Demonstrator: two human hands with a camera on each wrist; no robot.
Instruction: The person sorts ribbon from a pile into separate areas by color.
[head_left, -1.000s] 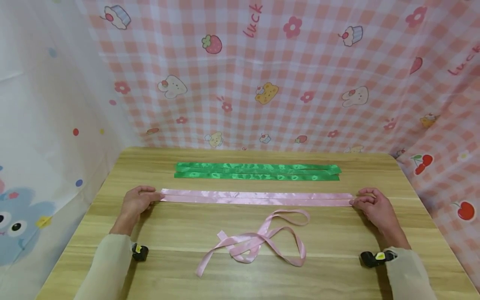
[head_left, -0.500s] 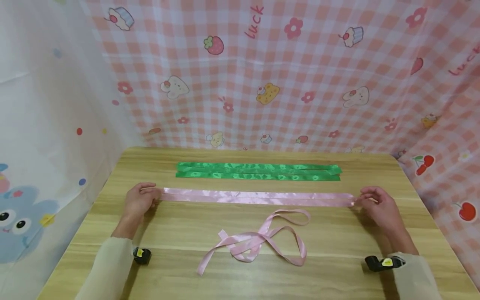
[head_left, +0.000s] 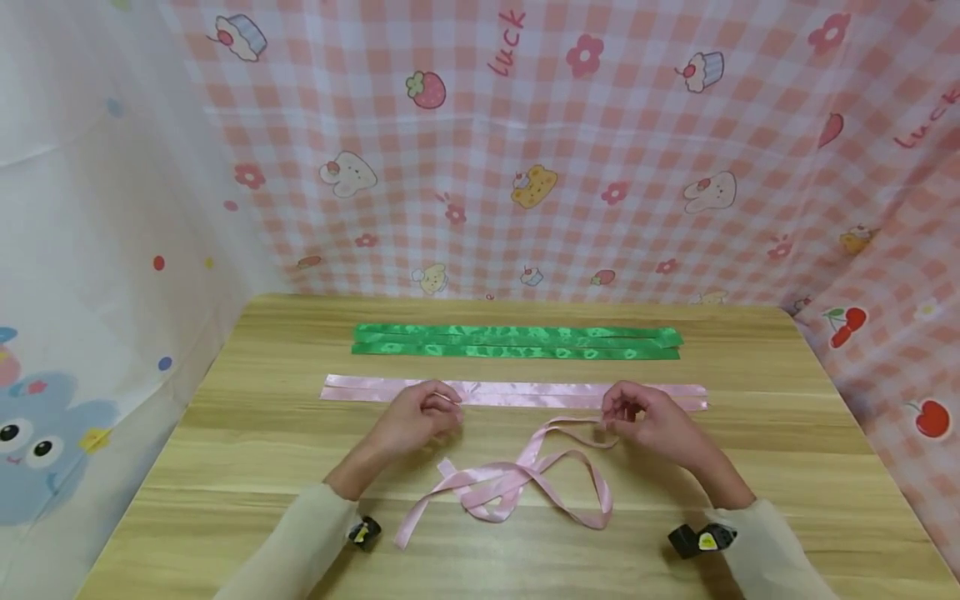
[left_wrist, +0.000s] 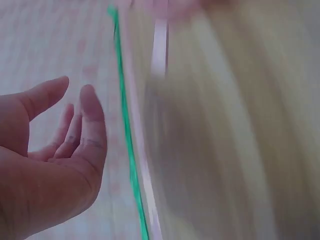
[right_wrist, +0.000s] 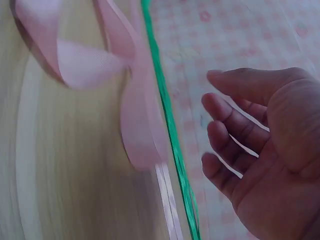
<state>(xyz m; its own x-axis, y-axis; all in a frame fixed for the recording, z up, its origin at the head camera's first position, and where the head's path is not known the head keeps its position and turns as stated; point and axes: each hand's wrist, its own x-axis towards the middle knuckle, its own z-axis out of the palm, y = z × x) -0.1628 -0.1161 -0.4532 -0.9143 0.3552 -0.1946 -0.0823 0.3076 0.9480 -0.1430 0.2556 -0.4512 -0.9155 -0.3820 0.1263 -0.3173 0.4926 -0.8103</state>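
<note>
Both hands hover loosely open, holding nothing: the left hand point(head_left: 416, 417) and right hand point(head_left: 645, 417) over the loose pink ribbon point(head_left: 517, 479) tangled near the desk's point(head_left: 225, 467) front edge. Behind them lie the folded pink ribbon point(head_left: 517, 393) and green ribbon point(head_left: 517, 342).

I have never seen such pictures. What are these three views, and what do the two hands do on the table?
A person wears three cameras: one on the head, one on each wrist. The head view shows a wooden table with folded green ribbon at the back, flat pink ribbon before it, and a loose tangled pink ribbon nearest. The left hand and right hand hover near the loose ribbon. The wrist views show both hands with relaxed fingers, holding nothing.
</note>
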